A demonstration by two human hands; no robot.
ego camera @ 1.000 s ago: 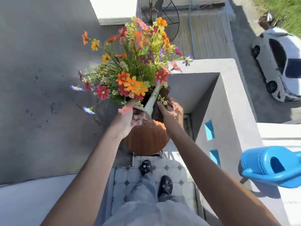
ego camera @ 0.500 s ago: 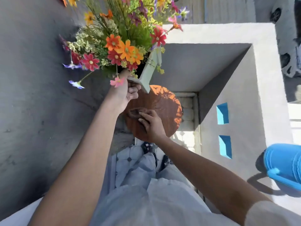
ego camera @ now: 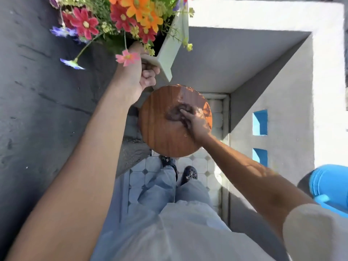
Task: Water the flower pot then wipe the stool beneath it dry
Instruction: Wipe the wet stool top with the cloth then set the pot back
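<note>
Left hand (ego camera: 137, 76): grip clenched on pale flower pot (ego camera: 170, 53), lifted clear above round wooden stool (ego camera: 163, 132). Right hand (ego camera: 195, 123): grip pressing dark cloth (ego camera: 176, 113) flat against stool top. Blue watering can (ego camera: 329, 185) well right of right grip.

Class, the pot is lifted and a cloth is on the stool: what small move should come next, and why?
Probably sweep the dark cloth under the right hand across the stool top. The left hand holds the flower pot clear, and the wood beside the cloth looks shiny, perhaps wet.
</note>
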